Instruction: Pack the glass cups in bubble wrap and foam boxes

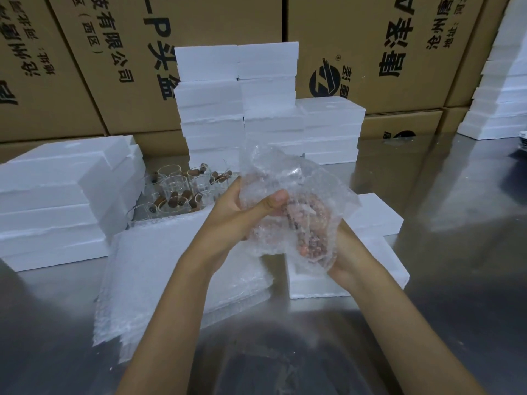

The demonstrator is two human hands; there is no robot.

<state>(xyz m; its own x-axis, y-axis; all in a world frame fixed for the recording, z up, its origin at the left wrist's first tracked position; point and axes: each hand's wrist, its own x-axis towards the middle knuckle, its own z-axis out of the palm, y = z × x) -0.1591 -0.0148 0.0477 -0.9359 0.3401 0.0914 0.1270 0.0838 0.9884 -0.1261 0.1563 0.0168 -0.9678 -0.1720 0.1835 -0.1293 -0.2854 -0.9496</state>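
Both hands were on the bubble wrap [288,206] bundle over the bench [456,252] — left hand [242,212] gripped it, right hand [339,266] cupped underneath, cups [174,192] behind.

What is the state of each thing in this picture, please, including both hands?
Left hand: grips the clear bubble wrap bundle, thumb pressed on it.
Right hand: holds the bundle from below.
Clear bubble wrap bundle: crumpled round something reddish-brown, held above the table.
Bare glass cups with brown handles: unwrapped, standing grouped.
Flat bubble wrap sheets: stacked, unused.
White foam box behind the bundle: lying on the steel table.
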